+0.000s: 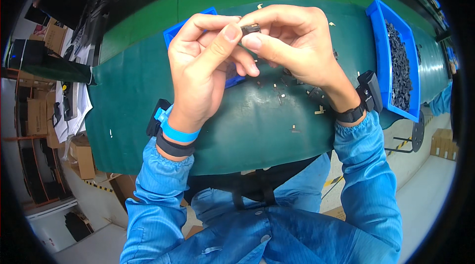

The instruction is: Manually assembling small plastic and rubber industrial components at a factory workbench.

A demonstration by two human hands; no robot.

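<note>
Between my two hands, raised above the green table mat (247, 140), is a small black plastic part (251, 29) with a brownish or metallic patch. My left hand (205, 58) pinches its left end between thumb and index finger, the other fingers curled loosely. From the other side, the thumb and index finger of my right hand (297, 41) close on the part's right end. Fingertips hide much of it. Below my hands, several tiny black and light-coloured pieces (283, 93) lie scattered on the mat.
At the right a blue bin (414, 66) holds a heap of small black parts (400, 68). Another blue bin (170, 32) stands behind my left hand, mostly hidden by it. Papers (79, 115) and a dark device (49, 63) are at the far left, cardboard boxes (81, 157) below.
</note>
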